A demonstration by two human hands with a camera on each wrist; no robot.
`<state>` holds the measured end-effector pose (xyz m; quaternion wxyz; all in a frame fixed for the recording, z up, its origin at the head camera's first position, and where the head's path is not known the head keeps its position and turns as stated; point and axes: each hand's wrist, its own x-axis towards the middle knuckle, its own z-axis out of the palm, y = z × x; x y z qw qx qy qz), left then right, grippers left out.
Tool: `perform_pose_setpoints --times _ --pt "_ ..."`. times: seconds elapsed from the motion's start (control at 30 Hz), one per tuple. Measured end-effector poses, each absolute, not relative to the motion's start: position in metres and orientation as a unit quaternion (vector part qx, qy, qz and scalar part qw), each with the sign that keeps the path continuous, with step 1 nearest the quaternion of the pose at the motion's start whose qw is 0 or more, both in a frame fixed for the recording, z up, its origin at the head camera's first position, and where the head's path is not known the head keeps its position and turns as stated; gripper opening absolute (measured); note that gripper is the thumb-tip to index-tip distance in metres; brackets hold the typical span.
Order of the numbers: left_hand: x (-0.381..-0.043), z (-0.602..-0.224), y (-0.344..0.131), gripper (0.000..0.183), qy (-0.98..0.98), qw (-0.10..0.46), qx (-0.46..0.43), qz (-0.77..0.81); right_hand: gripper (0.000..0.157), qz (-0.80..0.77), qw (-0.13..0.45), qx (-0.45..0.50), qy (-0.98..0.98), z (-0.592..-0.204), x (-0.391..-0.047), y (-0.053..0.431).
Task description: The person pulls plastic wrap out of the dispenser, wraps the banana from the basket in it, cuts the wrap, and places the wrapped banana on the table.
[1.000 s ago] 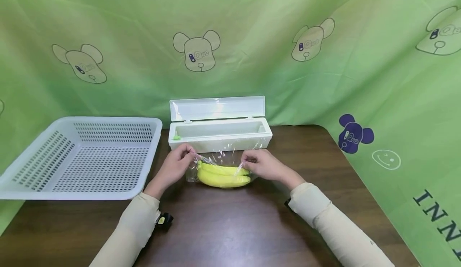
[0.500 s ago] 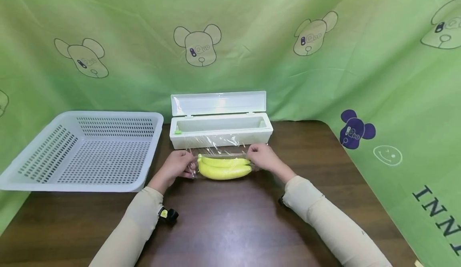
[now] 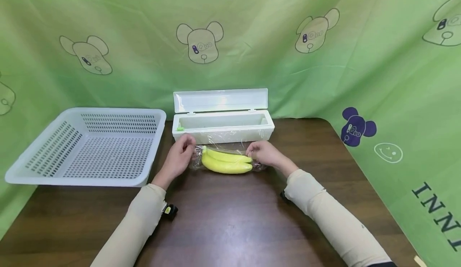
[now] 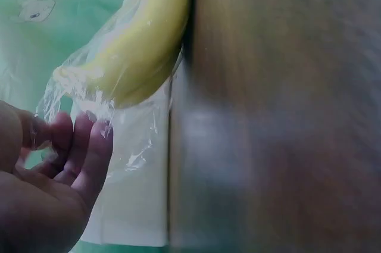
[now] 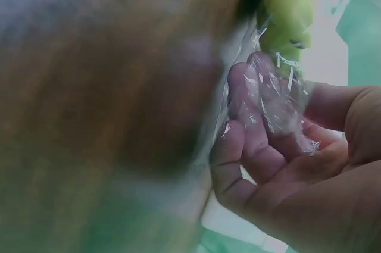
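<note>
The bananas (image 3: 226,163), long axis running side to side, lay between the left hand (image 3: 179,155) and the closer right hand (image 3: 265,154), both pinching clear film (image 4: 140,146).

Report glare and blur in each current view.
Head view: bananas fairly clear, a pale sheen on the table and a bright patch on the raised lid; left wrist view: table heavily blurred, sharp white glints on the clear film; right wrist view: table smeared again, more glints on film around the right hand.
</note>
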<state>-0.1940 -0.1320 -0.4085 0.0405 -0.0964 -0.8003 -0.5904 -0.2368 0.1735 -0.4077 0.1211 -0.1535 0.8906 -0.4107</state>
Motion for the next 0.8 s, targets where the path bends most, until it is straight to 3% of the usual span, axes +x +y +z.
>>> perform_pose_setpoints --times 0.23,0.5,0.8 --pt "-0.200 -0.403 -0.127 0.026 -0.853 0.128 -0.159 -0.480 0.017 -0.366 0.088 -0.212 0.902 -0.413 -0.230 0.171" --pt "-0.212 -0.403 -0.119 0.026 -0.813 0.129 -0.138 -0.551 0.018 -0.335 0.064 -0.225 0.912 -0.408 -0.230 0.169" --pt "-0.218 -0.418 -0.116 0.029 -0.792 0.009 -0.007 -0.611 0.017 -0.344 0.072 -0.205 0.914 -0.408 -0.232 0.171"
